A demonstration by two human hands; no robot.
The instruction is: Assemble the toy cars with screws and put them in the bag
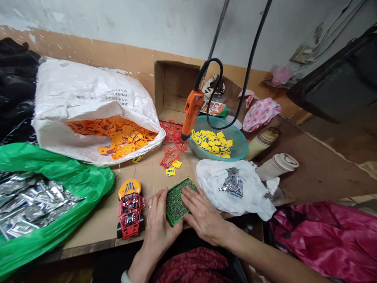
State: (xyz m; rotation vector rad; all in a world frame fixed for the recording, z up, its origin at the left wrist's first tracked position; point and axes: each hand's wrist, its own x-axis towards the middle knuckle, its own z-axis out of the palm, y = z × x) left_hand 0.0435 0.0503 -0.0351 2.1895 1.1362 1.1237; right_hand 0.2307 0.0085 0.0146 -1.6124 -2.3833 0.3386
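A small green tray (178,201) full of tiny metal screws sits at the table's front edge, tilted in view. My left hand (160,220) grips its left side, with the thumb along the near edge and a ring on one finger. My right hand (203,214) lies across the tray's right side, fingers stretched out flat over the screws. Left of my left hand stands a toy car (130,212) with a red cage body, an orange hood and black wheels. Beyond the tray lie a yellow stickered piece (170,171) and red lattice frames (170,156).
An orange electric screwdriver (192,112) hangs over the table. Around it are a white sack (88,84) of orange parts, a teal bowl (243,147) of yellow pieces, a green bag (100,182) of silver packets, a white plastic bag (206,173), a cup (275,167) and a cardboard box (176,88).
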